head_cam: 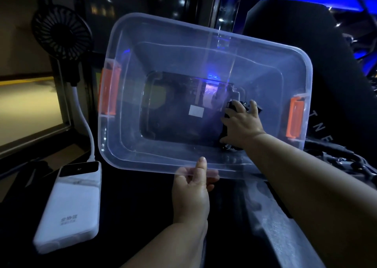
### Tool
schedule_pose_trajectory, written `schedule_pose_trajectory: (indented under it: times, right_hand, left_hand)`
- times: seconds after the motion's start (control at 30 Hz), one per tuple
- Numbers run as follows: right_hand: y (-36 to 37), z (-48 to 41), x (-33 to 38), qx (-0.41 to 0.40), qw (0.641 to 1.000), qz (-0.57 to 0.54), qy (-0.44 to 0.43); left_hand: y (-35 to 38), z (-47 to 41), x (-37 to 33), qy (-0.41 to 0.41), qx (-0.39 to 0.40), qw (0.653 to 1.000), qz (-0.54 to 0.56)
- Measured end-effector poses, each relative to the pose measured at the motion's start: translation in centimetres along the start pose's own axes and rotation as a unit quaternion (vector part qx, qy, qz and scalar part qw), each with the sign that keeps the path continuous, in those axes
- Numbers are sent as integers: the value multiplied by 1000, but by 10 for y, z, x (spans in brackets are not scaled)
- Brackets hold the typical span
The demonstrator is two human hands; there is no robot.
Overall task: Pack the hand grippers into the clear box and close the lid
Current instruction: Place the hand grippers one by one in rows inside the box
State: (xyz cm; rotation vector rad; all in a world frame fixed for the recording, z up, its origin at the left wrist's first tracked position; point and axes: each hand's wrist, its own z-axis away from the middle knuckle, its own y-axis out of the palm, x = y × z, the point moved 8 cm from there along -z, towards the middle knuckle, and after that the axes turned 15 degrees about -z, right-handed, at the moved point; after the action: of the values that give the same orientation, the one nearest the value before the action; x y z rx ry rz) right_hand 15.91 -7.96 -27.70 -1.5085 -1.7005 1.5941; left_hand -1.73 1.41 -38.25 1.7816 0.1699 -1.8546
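Reaching into the box [122, 43], the right hand [241, 125] lies over a black hand gripper [230, 107] at the right end of the box floor. Its fingers [254, 104] are curled round the hand gripper, which shows only in parts at the fingertips, to the left of the hand and under the wrist; I cannot tell whether it touches the floor.

The left hand [190, 188] holds the box by the middle of its near long rim. The thumb [202, 163] lies on top of the rim and the other fingers are clamped beneath it, seen dimly through the plastic. The box is tilted, its open top turned toward the camera, and its far rim stands higher in the view than the near one.

An orange latch [108, 90] sits on the left short side and a second latch [294, 118] on the right one. A small white label [196, 111] shows near the middle of the floor.

A white power bank [71, 208] lies on the dark bench [132, 216] at lower left, well apart from the box. A white cable [85, 125] runs up from it toward a small black fan [61, 31] standing left of the box. Behind the box at right is a black chair [295, 33] with pale letters on it. Dark things lie on the bench under the right forearm, too dim to tell what they are.
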Motion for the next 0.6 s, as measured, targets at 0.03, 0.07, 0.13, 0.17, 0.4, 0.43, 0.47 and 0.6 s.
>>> schedule_pose_trajectory:
  times: [0.03, 0.07, 0.13, 0.17, 0.4, 0.43, 0.47, 0.6]
  right_hand:
    - [3, 0, 0, 7, 1000, 8, 1]
    - [5, 0, 0, 10, 1000, 8, 4]
    - [6, -1, 0, 13, 1000, 2, 11]
    - [6, -2, 0, 15, 1000, 2, 11]
    - [6, -7, -1, 11, 1000, 11, -7]
    - [6, -7, -1, 8, 1000, 9, -9]
    - [6, -7, -1, 6, 1000, 7, -11]
    - [7, -6, -1, 8, 1000, 3, -11]
  left_hand:
    - [0, 0, 0, -1, 0, 1000, 0]
    - [1, 0, 0, -1, 0, 1000, 0]
    - [0, -1, 0, -1, -3, 1000, 0]
    - [0, -1, 0, -1, -5, 1000, 1]
    - [-1, 2, -3, 2, -8, 1000, 1]
    - [-1, 2, -3, 2, -8, 1000, 1]
    - [-1, 2, -3, 2, -8, 1000, 1]
    - [-1, 1, -3, 3, -8, 1000, -5]
